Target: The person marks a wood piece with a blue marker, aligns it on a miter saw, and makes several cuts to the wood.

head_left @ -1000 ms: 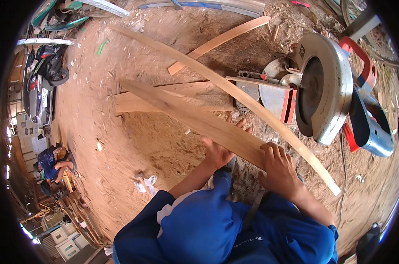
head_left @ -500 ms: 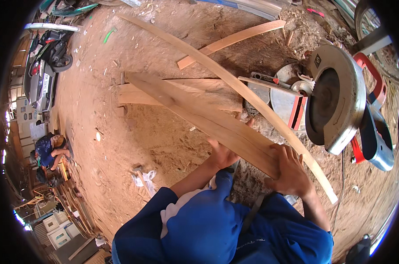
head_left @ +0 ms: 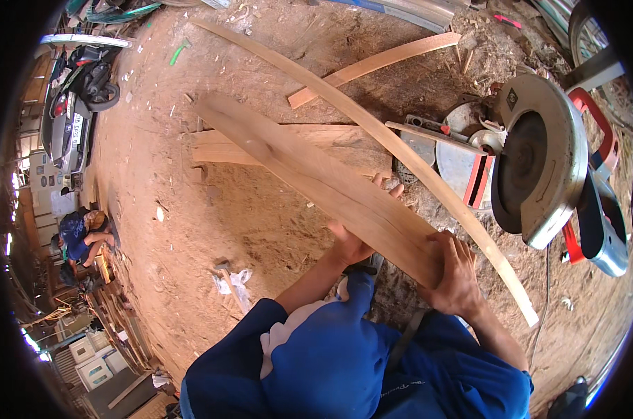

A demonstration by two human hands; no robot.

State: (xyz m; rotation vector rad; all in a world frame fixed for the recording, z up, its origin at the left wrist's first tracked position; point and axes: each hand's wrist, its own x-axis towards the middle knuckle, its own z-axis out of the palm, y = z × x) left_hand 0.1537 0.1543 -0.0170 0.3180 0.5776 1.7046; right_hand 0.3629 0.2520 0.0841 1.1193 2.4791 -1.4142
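A long wooden plank (head_left: 315,183) slants across in front of me, its far end raised over other boards on the ground. My left hand (head_left: 353,241) is closed around it from beneath at mid-length, with fingertips showing past its far edge. At the near end, my right hand (head_left: 457,274) grips the plank, fingers over the right edge; the thumb side is partly hidden. A dark crack or grain line runs along the plank's face. Beyond the plank, a board (head_left: 215,148) lies on the ground, partly covered by it.
At right stands a circular cut-off saw (head_left: 540,164) with a round guard and red handle. A long thin curved strip (head_left: 400,150) passes between saw and plank. Further off lies a short curved strip (head_left: 372,68). A hammer (head_left: 229,283) rests at left on white plastic. Another person (head_left: 86,237) sits far left.
The plank's far end has risen a little, and its broad face has turned more toward me. Both hands keep their hold. The whole view has shifted slightly.
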